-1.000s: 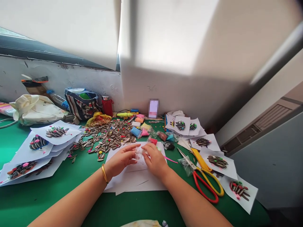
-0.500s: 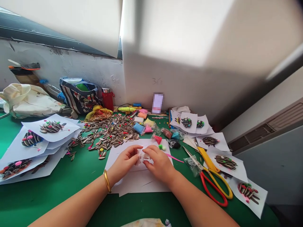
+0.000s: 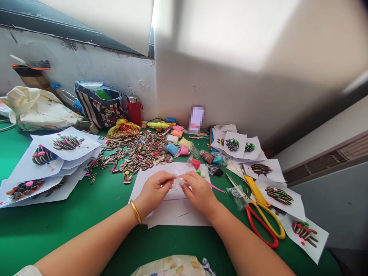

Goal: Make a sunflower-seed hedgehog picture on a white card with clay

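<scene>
My left hand [image 3: 155, 191] and my right hand [image 3: 200, 190] are closed in pinches, close together over white paper [image 3: 165, 215]. Between their fingertips is a small crinkled clear plastic bag [image 3: 178, 181]; what it contains I cannot make out. Green and white lumps of clay [image 3: 201, 173] lie just beyond my right hand. A pink plastic tool [image 3: 217, 188] sticks out to the right of that hand. Further right lie scissors [image 3: 257, 211] with one red and one yellow handle, blades apart, beside a crumpled clear bag [image 3: 237, 197].
Sunflower seeds [image 3: 143, 149] are heaped behind the paper. Coloured clay packets [image 3: 172, 148] lie nearby. Seed-decorated sheets are stacked left [image 3: 69, 143] and spread right [image 3: 278, 195]. A yellow cutter [image 3: 257, 191] adjoins the scissors. A red bottle [image 3: 134, 111] and bags [image 3: 99, 105] stand behind.
My fingertips have shifted on the plastic bag, and both hands still hold it. The whole view has tilted slightly, with the table's things a little higher and further right.
</scene>
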`<state>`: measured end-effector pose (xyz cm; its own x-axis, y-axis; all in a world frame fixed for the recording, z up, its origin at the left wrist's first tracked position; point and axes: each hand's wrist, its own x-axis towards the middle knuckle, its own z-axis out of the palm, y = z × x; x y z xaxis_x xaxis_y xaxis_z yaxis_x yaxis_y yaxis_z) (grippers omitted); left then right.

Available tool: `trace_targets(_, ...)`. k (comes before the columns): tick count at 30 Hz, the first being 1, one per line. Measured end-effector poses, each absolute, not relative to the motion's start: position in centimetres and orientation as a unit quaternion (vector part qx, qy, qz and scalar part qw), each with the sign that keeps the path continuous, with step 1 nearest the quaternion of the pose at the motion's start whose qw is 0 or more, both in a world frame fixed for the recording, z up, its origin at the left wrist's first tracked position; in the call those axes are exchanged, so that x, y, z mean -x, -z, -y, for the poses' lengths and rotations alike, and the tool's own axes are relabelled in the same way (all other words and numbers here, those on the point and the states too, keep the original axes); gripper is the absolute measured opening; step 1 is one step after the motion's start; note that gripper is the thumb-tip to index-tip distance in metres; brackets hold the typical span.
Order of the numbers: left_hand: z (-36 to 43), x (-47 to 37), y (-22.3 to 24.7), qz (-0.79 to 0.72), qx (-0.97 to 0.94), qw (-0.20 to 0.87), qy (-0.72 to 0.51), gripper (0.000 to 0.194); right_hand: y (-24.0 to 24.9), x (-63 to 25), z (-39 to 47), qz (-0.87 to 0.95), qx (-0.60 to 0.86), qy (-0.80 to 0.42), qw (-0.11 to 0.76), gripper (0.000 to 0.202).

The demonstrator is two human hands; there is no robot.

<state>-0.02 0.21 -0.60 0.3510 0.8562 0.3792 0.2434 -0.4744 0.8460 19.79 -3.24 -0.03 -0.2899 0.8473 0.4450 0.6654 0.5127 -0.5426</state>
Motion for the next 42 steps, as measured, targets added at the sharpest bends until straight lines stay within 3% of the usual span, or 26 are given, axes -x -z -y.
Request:
trace_targets(6, -0.3, 0.1, 0.6, -0.356, -0.787, 0.297, -0.407, 0.022, 0.2, -19.8, 3.1, 0.794, 0.473, -0.136, 0.357, 0.018)
trace_targets(21, -0.3, 0.4, 0.2, -0.362, -0.834, 0.239, -0.342, 0.014, 0.3, -19.3, 3.3, 0.833, 0.468, -0.086, 0.281, 0.019)
trace_targets(34, 0.2, 0.4, -0.3, -0.356, -0.842, 0.227, -0.336, 0.009, 0.0, -18.7, 3.5, 0.842, 0.465, -0.048, 0.269, 0.022)
trace_targets(38, 0.1, 0.5, -0.1, -0.341, -0.839, 0.206, -0.369, 0.010, -0.3, -18.6, 3.7, 0.831, 0.469, -0.087, 0.287, 0.022)
trace_targets(42, 0.1, 0.7, -0.3, -0.337, -0.827, 0.184, -0.411, 0.009, -0.8, -18.9, 3.9, 0.794, 0.451, -0.204, 0.352, 0.021)
